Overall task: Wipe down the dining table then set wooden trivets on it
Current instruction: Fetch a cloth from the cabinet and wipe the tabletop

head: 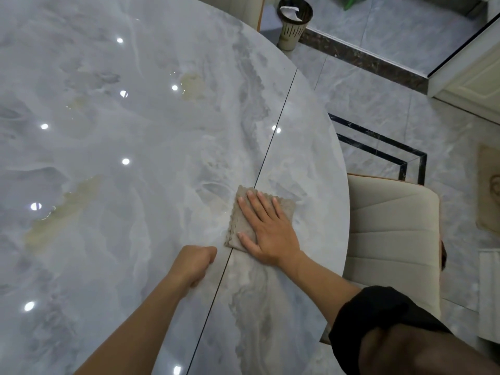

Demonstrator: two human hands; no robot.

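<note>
Right hand (266,228): lies flat, palm down, fingers spread apart, pressing on the cloth at lower centre of the frame.
Left hand (193,262): curled into a loose fist, fingers together, knuckles resting on the table just left of the cloth; grips nothing visible.
Cloth (243,212): beige, scallop-edged, lying across the dark seam (273,143) of the tabletop.
Dining table (121,158): glossy grey marble, filling the left and centre.
Stains (58,212): yellowish wet patches, left and upper centre.
Chair (392,234): cream, at right.
Waste bin (293,23): on the floor, top centre.

No legible text, label, brand, number or sign on any surface.
</note>
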